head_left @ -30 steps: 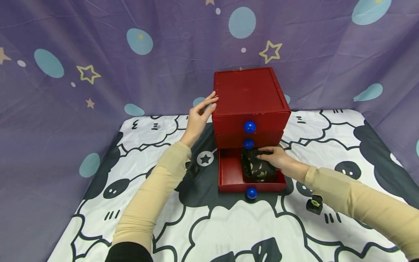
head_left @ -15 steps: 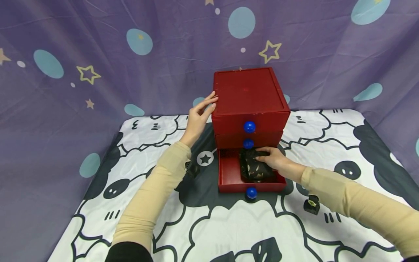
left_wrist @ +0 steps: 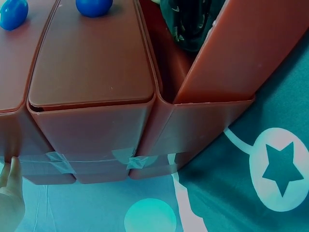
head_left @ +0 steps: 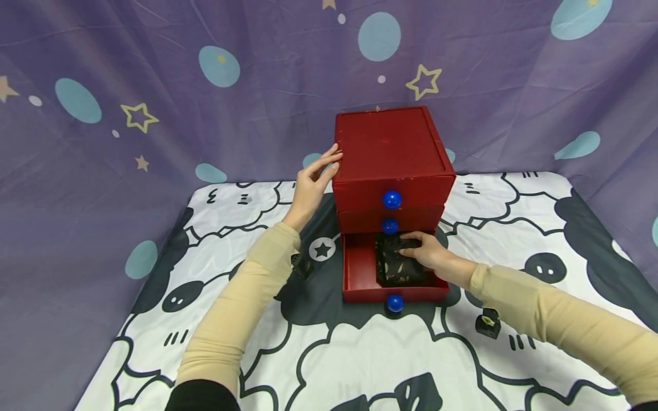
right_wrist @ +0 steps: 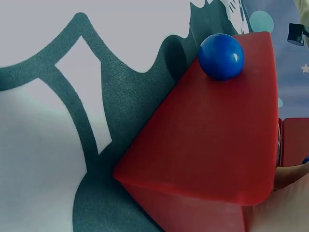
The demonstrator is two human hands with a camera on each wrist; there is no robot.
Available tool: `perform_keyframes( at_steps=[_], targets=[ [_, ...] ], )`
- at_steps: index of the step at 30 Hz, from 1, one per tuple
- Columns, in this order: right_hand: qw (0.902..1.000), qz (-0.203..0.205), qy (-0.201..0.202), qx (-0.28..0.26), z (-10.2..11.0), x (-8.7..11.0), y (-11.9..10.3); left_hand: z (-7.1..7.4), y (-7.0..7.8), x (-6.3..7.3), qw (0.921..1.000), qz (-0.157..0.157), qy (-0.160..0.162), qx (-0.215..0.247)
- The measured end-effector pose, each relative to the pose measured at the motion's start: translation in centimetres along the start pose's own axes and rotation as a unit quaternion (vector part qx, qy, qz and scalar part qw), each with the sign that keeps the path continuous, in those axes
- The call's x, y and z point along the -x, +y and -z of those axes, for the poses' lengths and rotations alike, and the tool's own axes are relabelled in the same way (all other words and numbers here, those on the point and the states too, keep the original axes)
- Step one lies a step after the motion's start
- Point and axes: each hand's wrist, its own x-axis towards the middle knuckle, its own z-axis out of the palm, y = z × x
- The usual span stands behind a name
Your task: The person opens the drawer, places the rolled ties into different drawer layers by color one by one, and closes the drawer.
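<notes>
A red three-tier drawer cabinet (head_left: 388,142) with blue ball knobs stands on the cloth, its bottom drawer (head_left: 360,268) pulled out. Inside that drawer, towards the right, lies a soft black patterned pouch (head_left: 398,271); the left wrist view catches part of the pouch (left_wrist: 186,24) too. My right hand (head_left: 432,254) reaches in from the right and grips the pouch's upper part between thumb and fingers; some fingertips are hidden. My left hand (head_left: 311,185) rests with extended fingers against the cabinet's upper left side. In the right wrist view the drawer's front (right_wrist: 207,135) covers most of the work.
A black-and-white cartoon cloth (head_left: 385,354) covers the table. Behind the cabinet hangs a purple curtain (head_left: 277,114) with stars and blue spots. Clear tape (left_wrist: 140,162) runs across the cabinet's side. The upper two drawers are closed.
My right hand has shifted slightly left, and the pouch has moved a little left with it and lies flatter in the drawer. My left hand has stayed in place.
</notes>
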Motion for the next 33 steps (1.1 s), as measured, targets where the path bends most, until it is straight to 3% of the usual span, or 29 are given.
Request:
perform_keyframes(
  at_steps=[9,20,25,33],
  targets=[
    [0.9998,0.016,-0.01,-0.001,0.01,0.15,0.16,-0.03,0.06,0.0,1.0,-0.003,-0.001,0.001],
    [0.998,0.043,-0.007,0.045,-0.13,0.36,0.13,0.07,0.17,0.1,1.0,-0.001,-0.003,-0.002],
    [0.9924,0.073,0.008,0.098,-0.24,0.29,0.27,0.12,0.08,0.14,1.0,-0.002,-0.005,-0.003],
    [0.9741,0.132,0.026,0.182,-0.04,0.4,0.25,0.08,-0.02,0.1,1.0,-0.001,-0.003,-0.004]
  ],
)
